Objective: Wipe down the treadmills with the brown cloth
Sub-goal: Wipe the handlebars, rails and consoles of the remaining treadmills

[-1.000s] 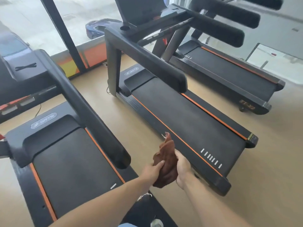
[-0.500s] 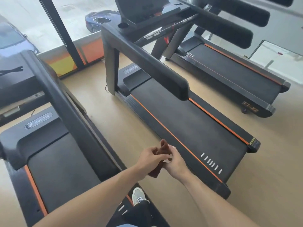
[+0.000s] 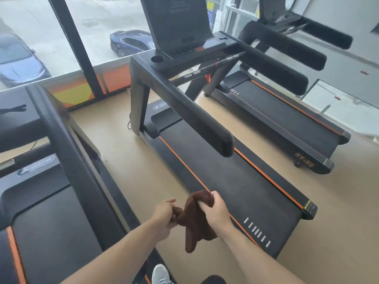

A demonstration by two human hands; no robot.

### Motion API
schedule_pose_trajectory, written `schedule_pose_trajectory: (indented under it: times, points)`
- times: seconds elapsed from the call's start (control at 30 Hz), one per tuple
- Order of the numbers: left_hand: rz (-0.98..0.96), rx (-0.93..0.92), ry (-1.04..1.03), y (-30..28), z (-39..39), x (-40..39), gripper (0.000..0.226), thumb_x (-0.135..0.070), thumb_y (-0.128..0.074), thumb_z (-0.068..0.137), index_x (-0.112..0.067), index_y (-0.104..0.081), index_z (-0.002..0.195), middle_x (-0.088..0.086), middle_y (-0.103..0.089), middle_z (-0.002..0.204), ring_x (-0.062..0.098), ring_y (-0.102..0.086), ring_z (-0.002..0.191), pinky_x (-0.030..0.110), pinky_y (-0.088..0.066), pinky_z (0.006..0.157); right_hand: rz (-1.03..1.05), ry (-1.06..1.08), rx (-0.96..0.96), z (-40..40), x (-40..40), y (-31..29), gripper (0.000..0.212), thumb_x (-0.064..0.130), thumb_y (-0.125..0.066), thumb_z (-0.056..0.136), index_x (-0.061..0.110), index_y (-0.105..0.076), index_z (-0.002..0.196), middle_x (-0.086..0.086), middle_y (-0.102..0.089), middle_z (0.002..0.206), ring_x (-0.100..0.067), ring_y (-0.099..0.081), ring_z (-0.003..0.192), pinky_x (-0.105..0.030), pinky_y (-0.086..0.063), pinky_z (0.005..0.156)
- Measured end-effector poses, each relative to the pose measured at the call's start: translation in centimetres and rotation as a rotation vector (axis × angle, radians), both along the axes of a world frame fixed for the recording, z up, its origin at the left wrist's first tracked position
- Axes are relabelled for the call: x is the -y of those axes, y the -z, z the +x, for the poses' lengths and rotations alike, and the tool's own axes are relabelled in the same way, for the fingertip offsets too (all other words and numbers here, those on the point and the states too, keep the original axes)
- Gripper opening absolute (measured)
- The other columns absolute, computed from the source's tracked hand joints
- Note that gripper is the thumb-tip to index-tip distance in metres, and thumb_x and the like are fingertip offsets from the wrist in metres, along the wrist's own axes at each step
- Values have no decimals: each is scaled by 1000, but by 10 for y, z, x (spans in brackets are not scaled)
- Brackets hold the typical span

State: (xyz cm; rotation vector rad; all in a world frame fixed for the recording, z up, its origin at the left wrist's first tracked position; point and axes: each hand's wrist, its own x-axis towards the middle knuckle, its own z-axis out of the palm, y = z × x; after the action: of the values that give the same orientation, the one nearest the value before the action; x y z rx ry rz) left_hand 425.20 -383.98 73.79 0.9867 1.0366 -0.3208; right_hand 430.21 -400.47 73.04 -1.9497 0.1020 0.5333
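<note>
Hands met in the air over the strip of tan floor [image 3: 131, 165] between two treadmills. The left hand [image 3: 165, 212] was curled round one bunched end of the brown cloth [image 3: 194, 220], and the right hand [image 3: 215, 209] gripped its upper corner, so the cloth hung between them with a loose tail drooping down. It touched neither machine. The middle treadmill [image 3: 235, 181] lay just to the right of the hands, the left treadmill [image 3: 47, 212] beside them, a third treadmill [image 3: 287, 117] farther off. A grey shoe [image 3: 161, 273] stood below.
</note>
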Motion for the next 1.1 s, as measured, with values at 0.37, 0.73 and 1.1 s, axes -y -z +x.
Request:
schedule_pose_trajectory:
  times: [0.37,0.73,1.1]
  points:
    - [119,113,833,-33,88,30,46,-63,-67,89,-21,-70,69,-7,-48,56,13,-32,56,21,-40,48,10,256,297,145,-7,-21,9,23,-64,101,24,-58,95,10,-66,91,-13,-63,89,-25,-46,74]
    - [549,-99,27,-12,233,128,38,-40,-43,108,-18,-70,93,8,-72,96,23,-69,87,38,-59,82,81,-471,238,234,82,3,21,32,-67,88,37,-64,109,18,-73,103,-7,-71,98,-40,-58,86]
    - [870,29,-427,-90,261,106,61,-45,-33,97,-16,-77,66,9,-75,67,28,-74,72,49,-58,82,543,-605,-144,314,60,-86,28,-5,-67,94,22,-62,93,-1,-73,81,-21,-69,74,-34,-55,65]
